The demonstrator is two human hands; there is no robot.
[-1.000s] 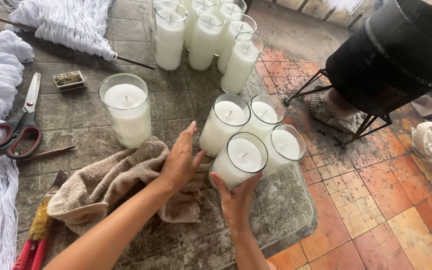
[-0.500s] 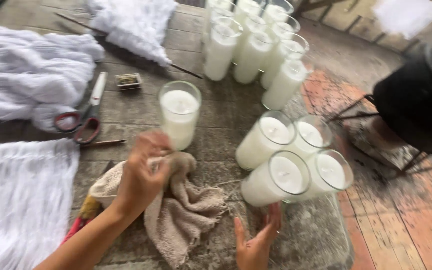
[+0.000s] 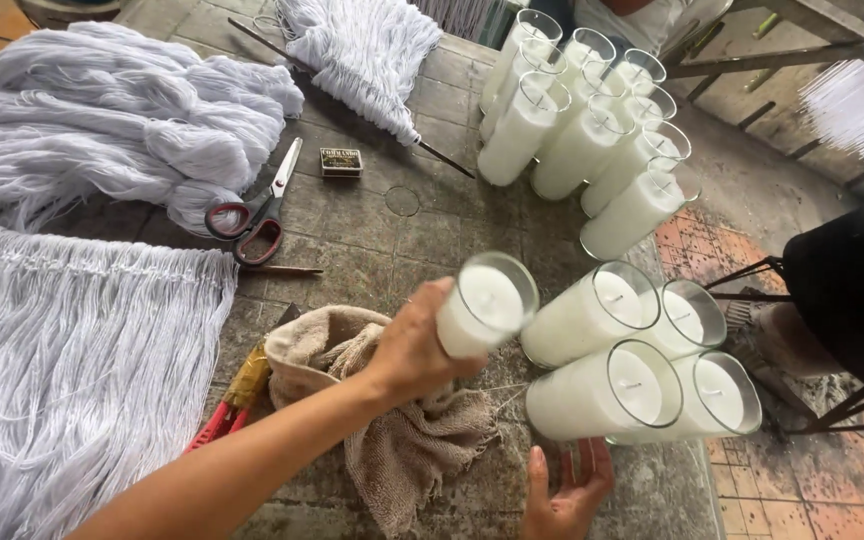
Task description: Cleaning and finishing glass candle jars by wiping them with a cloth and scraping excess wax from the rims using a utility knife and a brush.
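Candles counted on a worn stone table

Left hand [image 3: 414, 350] is wrapped around one glass candle [image 3: 482, 305], its fingers closed on the lower part of the glass, holding it tilted above the beige rag [image 3: 392, 430]. That candle sits just left of a cluster of four candles [image 3: 642, 375] packed together near the table's right edge, two in front and two behind, their glass walls touching or nearly so. Right hand [image 3: 567, 495] lies low at the bottom of the view, palm up and fingers spread, gripping nothing; its fingertips reach just under the nearest candle of the four, and whether they touch the glass cannot be told.

Farther back stands a larger group of candles [image 3: 592, 110], about ten by the rims that show, crowded so closely that an exact count is uncertain. All the candles are clear glass tumblers filled with white wax, each with a short wick at the centre.

One pair of scissors with red handles [image 3: 257, 215] lies on the table [image 3: 402, 240] left of centre, blades pointing away. One small dark box [image 3: 340, 161] rests just beyond them. One thin stick [image 3: 282, 270] lies below the scissors. One tool with red and yellow grips [image 3: 232, 400] pokes out from under the rag's left side. Three bundles of white string show: one heaped at upper left [image 3: 112, 120], one hanging flat at lower left [image 3: 62, 370], and one on a rod at top centre [image 3: 372, 50].
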